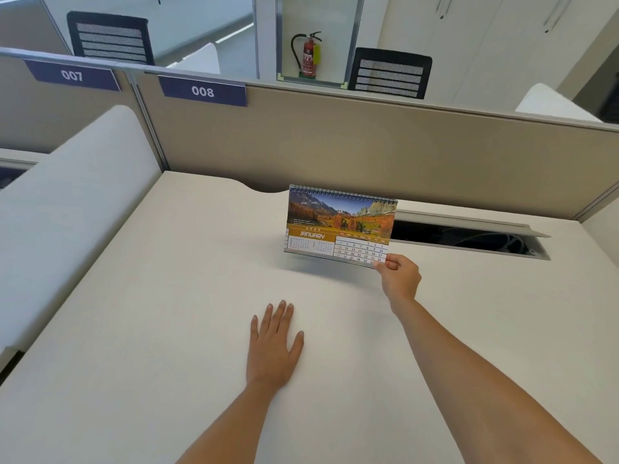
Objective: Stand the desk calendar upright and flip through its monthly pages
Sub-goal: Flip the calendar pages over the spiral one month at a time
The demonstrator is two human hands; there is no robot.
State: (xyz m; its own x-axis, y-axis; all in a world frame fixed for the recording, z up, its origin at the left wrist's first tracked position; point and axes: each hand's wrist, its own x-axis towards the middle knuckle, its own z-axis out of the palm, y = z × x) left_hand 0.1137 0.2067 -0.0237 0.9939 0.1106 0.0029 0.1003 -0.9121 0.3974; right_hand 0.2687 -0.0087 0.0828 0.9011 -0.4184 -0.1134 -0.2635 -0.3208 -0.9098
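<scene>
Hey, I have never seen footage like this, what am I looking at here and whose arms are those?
This is one picture from a camera worn on a person's head, looking down at their own bare arms. The left hand lies flat and open on the pale beige office desk. The right hand pinches the lower right corner of a spiral-bound desk calendar with an autumn mountain photo, showing January. The calendar looks upright, but whether it stands on the desk is unclear. Behind it is an open cable slot.
</scene>
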